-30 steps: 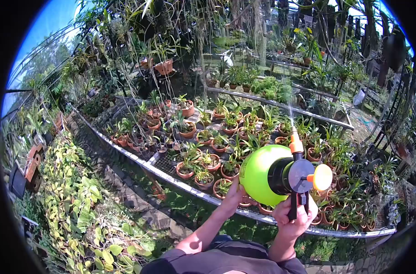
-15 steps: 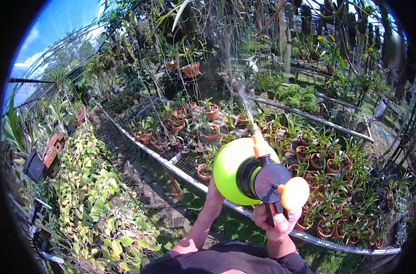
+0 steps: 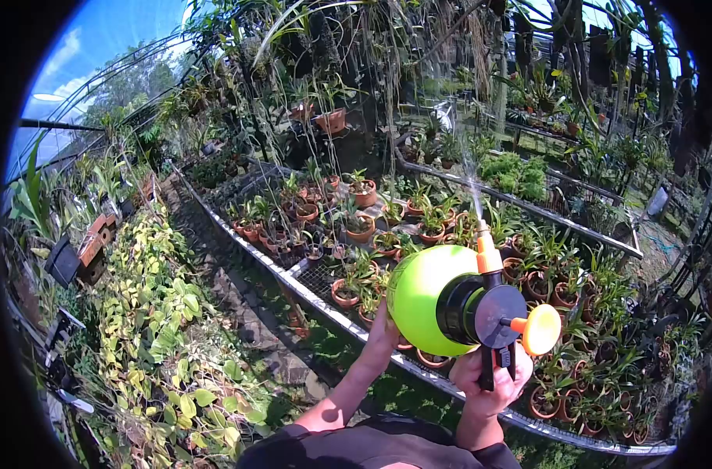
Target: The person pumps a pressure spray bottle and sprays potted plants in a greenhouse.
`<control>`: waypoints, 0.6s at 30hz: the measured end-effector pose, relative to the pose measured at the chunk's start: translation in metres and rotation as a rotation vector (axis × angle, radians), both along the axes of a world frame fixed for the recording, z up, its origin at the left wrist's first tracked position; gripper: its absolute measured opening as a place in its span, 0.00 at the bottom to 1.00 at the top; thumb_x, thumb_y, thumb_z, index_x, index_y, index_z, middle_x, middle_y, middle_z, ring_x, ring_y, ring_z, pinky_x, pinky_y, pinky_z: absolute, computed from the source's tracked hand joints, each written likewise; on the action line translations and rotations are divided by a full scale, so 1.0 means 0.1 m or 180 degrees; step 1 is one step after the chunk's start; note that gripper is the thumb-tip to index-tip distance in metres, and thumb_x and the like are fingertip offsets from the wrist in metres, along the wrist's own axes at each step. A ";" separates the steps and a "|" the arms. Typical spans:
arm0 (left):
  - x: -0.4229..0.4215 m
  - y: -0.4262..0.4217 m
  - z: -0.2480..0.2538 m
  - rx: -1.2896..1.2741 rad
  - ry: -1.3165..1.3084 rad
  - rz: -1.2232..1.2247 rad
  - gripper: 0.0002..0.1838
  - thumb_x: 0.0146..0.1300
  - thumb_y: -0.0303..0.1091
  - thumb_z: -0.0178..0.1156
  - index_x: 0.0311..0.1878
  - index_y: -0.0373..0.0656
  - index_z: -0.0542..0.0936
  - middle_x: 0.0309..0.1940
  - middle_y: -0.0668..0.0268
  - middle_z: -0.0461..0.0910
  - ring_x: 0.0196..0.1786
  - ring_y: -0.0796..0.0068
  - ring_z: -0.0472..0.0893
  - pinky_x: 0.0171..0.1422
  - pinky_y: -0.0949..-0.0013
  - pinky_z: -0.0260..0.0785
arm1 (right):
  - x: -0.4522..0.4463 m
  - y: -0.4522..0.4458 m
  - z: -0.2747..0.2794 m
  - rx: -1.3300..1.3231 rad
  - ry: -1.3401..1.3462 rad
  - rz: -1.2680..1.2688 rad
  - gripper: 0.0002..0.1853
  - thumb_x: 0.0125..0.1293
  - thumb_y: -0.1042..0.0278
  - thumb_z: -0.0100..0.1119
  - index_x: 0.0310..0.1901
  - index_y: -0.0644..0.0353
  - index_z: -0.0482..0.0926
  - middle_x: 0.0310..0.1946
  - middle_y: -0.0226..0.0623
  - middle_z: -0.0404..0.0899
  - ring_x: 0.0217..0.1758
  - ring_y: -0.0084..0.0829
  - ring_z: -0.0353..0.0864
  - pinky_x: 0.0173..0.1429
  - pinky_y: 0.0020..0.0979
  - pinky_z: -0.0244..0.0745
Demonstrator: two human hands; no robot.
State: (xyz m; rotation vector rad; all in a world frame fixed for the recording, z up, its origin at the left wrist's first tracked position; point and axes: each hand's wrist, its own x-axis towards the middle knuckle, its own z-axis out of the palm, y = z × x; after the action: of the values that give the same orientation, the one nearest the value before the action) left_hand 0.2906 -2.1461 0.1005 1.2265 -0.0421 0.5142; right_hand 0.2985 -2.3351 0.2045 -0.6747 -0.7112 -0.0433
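A lime-green pump sprayer (image 3: 425,301) with a black collar, orange nozzle (image 3: 487,246) and orange pump knob (image 3: 542,329) is tilted in front of me, over the bench edge. My right hand (image 3: 493,384) is closed round its black handle. My left hand (image 3: 381,336) holds the round tank from its lower left side, its fingers mostly hidden behind the tank. A fine jet of water (image 3: 475,195) leaves the nozzle, pointing away toward the hanging roots. Several potted plants (image 3: 360,227) in clay pots stand on the mesh bench beyond the sprayer.
The bench's pale front rail (image 3: 336,316) runs diagonally before me. On the left, a stone path (image 3: 286,363) lies beside yellow-green leafy plants (image 3: 161,336). A clay pot (image 3: 332,121) hangs among dangling roots (image 3: 391,86). Another bench rail (image 3: 520,199) crosses behind.
The sprayer and both hands have shifted right in the view, and the nozzle now points more upright. Water sprays in both frames. The grip looks the same.
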 end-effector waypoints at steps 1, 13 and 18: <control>0.06 -0.12 0.00 0.0043 -0.0081 0.0013 0.44 0.66 0.61 0.54 0.74 0.44 0.48 0.60 0.65 0.68 0.56 0.76 0.74 0.52 0.71 0.73 | 0.04 -0.12 -0.03 -0.0054 -0.0001 0.0003 0.21 0.63 0.55 0.57 0.30 0.72 0.71 0.09 0.34 0.66 0.06 0.22 0.60 0.10 0.27 0.57; 0.27 -1.25 -0.16 -0.0098 -0.0001 -0.0322 0.44 0.67 0.57 0.55 0.73 0.44 0.45 0.63 0.60 0.64 0.58 0.67 0.74 0.45 0.64 0.80 | 0.36 -1.18 -0.13 -0.0014 -0.0017 -0.0229 0.20 0.65 0.58 0.51 0.38 0.74 0.67 0.09 0.32 0.63 0.06 0.21 0.58 0.10 0.24 0.56; 0.25 -1.47 -0.38 -0.0218 0.0428 -0.0231 0.45 0.66 0.63 0.52 0.73 0.45 0.46 0.60 0.60 0.67 0.53 0.67 0.78 0.44 0.64 0.80 | 0.43 -1.32 -0.17 -0.0306 0.0171 -0.0237 0.21 0.65 0.55 0.51 0.30 0.70 0.68 0.06 0.28 0.59 0.05 0.20 0.56 0.09 0.23 0.55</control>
State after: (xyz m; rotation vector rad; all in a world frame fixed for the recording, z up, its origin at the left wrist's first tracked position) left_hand 0.3161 -2.2931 0.0625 1.1855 0.0447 0.3664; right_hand 0.3415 -2.4667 0.1879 -0.7916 -0.6393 -0.0596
